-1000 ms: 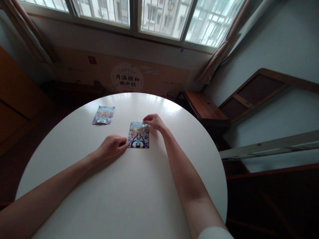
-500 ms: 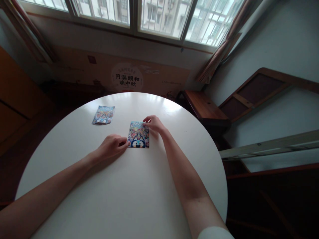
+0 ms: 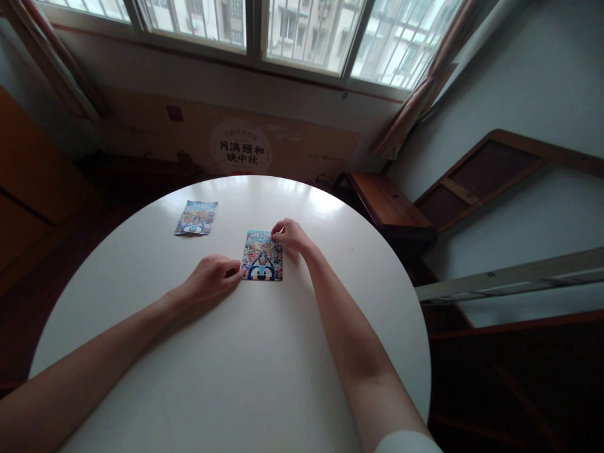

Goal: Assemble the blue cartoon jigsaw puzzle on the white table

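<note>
A small rectangular jigsaw puzzle [image 3: 262, 258] with a blue cartoon dog's head at its lower edge lies flat on the white round table [image 3: 236, 365]. My left hand [image 3: 214, 275] rests on the table with curled fingers, its fingertips against the puzzle's lower left edge. At the upper right corner, my right hand [image 3: 289, 234] has thumb and forefinger closed on the puzzle's edge, covering that corner. Farther back on the left lies a slightly curled packet [image 3: 196, 218] bearing much the same picture; neither hand touches it.
Beyond the table's far edge, a wooden bench [image 3: 389, 201] stands at the right. A printed banner [image 3: 302, 148] covers the wall below the barred window [image 3: 311, 31]. At the left is an orange-brown cabinet [image 3: 28, 182].
</note>
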Available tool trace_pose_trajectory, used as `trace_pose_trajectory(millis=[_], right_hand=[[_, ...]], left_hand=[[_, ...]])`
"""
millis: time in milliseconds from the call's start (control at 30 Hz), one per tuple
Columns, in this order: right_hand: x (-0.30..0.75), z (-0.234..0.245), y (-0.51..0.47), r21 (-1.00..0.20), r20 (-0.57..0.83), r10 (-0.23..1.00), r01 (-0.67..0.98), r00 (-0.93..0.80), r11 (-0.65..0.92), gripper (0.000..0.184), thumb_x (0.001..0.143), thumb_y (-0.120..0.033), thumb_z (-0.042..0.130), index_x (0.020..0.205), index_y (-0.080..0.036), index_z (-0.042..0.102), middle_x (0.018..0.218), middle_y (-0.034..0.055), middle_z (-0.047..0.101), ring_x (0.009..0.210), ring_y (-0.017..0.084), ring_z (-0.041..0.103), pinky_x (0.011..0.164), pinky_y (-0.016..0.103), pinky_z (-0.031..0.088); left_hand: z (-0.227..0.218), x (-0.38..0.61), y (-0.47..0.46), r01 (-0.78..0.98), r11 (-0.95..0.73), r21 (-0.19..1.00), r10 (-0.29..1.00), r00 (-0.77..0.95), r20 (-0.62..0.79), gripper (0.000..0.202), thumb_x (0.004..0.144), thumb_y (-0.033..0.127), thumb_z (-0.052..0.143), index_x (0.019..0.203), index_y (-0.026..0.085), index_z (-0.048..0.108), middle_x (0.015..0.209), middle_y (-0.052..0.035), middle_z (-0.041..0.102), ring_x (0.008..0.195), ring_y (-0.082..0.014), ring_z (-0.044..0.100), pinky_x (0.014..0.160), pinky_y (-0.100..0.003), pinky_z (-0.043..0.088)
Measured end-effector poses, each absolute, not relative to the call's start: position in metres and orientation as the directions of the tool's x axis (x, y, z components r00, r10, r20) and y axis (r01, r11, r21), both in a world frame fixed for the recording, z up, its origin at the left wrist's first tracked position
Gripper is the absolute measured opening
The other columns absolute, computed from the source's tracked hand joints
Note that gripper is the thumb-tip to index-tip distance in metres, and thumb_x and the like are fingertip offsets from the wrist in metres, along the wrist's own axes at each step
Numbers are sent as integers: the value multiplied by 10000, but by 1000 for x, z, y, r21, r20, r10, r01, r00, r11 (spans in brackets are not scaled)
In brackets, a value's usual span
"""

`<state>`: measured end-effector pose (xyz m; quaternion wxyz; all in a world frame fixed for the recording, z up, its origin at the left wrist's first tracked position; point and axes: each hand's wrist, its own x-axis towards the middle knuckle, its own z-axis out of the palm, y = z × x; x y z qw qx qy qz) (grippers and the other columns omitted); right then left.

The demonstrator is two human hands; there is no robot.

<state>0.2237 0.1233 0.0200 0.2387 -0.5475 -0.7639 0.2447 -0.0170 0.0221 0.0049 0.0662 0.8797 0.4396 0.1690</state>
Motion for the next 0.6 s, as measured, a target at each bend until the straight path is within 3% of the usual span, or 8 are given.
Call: trace_pose_trajectory(millis=[233,467,600], right_hand=[[225,20,125,-653,115,963,711,-245,259,95,716,-140,664,769,-157,741,815,43,696,741,138,599,715,233,461],[247,13,129,-685,253,961,722,113,95,173,789,-208,563,879,-172,706,791,37,667,737,149,596,719,254,460],[254,4,128,-656,212,964,754,158,21,173,795,-218,553,884,-187,699,824,44,675,765,164,604,740,268,457]], left_hand=[[4,-17,23,749,-604,271,796,553,246,393,898,396,453,575,180,510,523,5,477,522,-117,386,557,-274,213],[4,-17,22,757,-607,244,794,560,238,396,911,391,439,576,183,477,525,7,474,521,-119,394,569,-271,224],[3,-18,23,758,-610,232,790,563,242,391,912,389,442,581,182,467,527,6,475,524,-119,398,567,-270,224]])
